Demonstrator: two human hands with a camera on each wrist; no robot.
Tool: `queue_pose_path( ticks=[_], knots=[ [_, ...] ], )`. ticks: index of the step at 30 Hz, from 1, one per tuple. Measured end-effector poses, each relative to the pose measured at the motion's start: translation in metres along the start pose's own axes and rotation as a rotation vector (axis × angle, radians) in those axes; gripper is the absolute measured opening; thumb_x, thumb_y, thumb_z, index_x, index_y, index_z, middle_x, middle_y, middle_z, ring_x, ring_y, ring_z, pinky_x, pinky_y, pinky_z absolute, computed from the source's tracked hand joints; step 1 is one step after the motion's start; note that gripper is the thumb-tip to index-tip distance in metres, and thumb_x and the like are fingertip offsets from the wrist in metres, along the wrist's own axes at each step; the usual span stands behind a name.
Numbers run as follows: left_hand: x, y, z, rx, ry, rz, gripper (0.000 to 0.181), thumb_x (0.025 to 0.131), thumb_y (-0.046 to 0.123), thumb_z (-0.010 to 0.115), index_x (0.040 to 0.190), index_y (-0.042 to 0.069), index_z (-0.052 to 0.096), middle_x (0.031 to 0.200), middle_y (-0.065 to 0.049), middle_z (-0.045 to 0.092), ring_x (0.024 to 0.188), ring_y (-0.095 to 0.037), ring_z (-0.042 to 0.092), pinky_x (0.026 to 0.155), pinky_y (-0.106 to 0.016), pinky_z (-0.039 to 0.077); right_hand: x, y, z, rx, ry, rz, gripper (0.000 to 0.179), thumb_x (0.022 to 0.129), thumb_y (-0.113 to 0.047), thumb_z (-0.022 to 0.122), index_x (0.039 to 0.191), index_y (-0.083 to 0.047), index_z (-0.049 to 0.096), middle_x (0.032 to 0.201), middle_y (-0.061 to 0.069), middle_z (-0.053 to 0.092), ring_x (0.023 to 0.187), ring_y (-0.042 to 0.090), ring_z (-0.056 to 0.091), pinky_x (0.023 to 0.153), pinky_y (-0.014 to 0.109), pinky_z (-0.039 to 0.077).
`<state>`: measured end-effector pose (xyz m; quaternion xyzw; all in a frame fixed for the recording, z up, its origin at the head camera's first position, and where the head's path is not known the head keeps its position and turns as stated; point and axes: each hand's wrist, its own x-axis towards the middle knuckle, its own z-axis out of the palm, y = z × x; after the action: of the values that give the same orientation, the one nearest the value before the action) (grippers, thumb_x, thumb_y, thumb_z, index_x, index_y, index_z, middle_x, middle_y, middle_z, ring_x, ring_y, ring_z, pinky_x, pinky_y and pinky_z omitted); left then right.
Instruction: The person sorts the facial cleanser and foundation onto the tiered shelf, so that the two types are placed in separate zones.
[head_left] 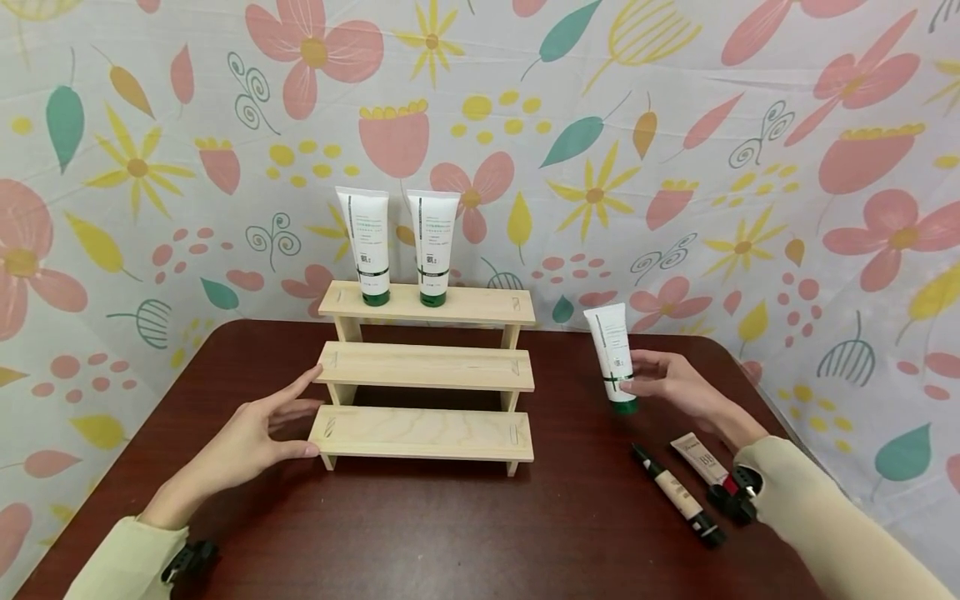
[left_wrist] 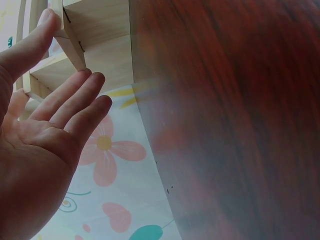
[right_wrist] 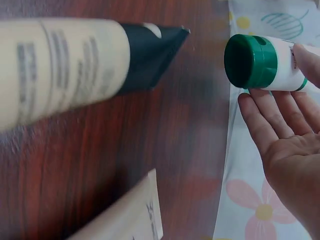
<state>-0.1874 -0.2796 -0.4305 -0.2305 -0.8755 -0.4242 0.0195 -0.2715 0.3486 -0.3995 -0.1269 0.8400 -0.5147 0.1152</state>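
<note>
A white tube with a green cap [head_left: 612, 354] is pinched between the thumb and fingers of my right hand [head_left: 678, 387], cap down and slightly tilted, to the right of a three-tier wooden stand [head_left: 427, 429]. Its green cap also shows in the right wrist view. At the stand's left end, my left hand [head_left: 258, 433] touches it with fingers stretched out, the thumb at the lowest step and the index finger at the middle one. Two matching white tubes, one on the left [head_left: 367, 242] and one beside it [head_left: 433, 246], stand cap down on the top step.
Right of the stand, a beige tube with black ends [head_left: 678, 496] lies on the dark red-brown table [head_left: 450, 542]. Beside it lies a beige BB tube [head_left: 701, 458], partly hidden by the right wrist's camera. A flower-print cloth [head_left: 660, 158] hangs behind the table.
</note>
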Motion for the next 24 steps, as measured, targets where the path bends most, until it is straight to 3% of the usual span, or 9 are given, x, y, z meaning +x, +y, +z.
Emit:
queue_pose_path(
  ticks=[11,16,24],
  knots=[
    [0.0,0.004,0.0,0.015,-0.002,-0.005,0.108,0.081,0.012,0.093,0.168,0.025,0.03,0.136,-0.019,0.068,0.125,-0.032,0.066,0.099,-0.054,0.053,-0.001,-0.008,0.019,0.024,0.104,-0.053,0.056,0.097,-0.016,0.079,0.143,0.006,0.058,0.126,0.017,0.071,0.103,0.018,0.074,0.089,0.034,0.059],
    [-0.001,0.005,0.001,0.021,-0.003,-0.014,0.108,0.082,0.012,0.093,0.168,0.025,0.03,0.136,-0.018,0.068,0.125,-0.031,0.066,0.099,-0.053,0.053,-0.003,-0.01,0.026,0.044,0.145,-0.095,0.056,0.096,-0.014,0.08,0.144,0.004,0.057,0.12,0.008,0.073,0.101,0.018,0.074,0.086,0.031,0.059],
    [-0.001,0.006,0.0,0.015,0.003,-0.01,0.108,0.081,0.012,0.093,0.168,0.025,0.031,0.135,-0.018,0.068,0.125,-0.031,0.066,0.099,-0.054,0.053,-0.003,-0.023,0.039,0.041,0.19,-0.14,0.055,0.095,-0.013,0.081,0.142,0.003,0.058,0.116,0.006,0.073,0.1,0.016,0.074,0.085,0.03,0.06]
  ],
)
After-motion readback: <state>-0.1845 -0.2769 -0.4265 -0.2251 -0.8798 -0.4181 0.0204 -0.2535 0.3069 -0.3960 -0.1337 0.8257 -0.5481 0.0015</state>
